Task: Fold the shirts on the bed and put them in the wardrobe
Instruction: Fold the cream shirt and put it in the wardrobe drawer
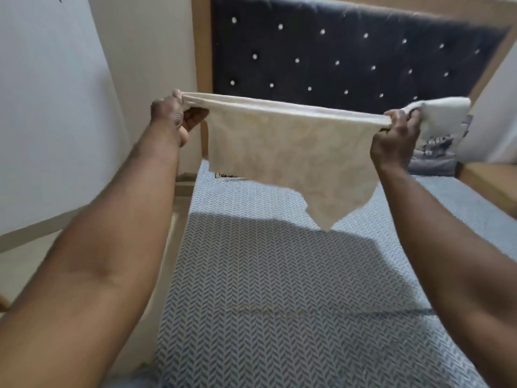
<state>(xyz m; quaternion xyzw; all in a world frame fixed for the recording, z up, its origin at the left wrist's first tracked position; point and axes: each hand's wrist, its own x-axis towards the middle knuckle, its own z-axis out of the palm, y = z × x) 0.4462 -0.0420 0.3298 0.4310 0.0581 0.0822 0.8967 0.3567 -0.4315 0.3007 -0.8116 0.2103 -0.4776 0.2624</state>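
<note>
The left hand and right hand each grip an end of the cream shirt, fingers curled tight around its top edge. The shirt hangs taut between the fingers, above the bed.

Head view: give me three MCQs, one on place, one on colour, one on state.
1. Where is the cream shirt relative to the bed? A lying flat on it; B held in the air above it; C stuffed under it.
2. What colour is the headboard? A red; B plain white; C dark with pale studs.
3. What are the left hand and right hand doing? A each has a grip on the shirt's top edge; B only the left holds it; C both hang open.
Answers: 1 B, its hem hangs clear and casts a shadow on the bed; 2 C, pale dots stud dark padding; 3 A, both hands curl round the stretched edge.
</note>
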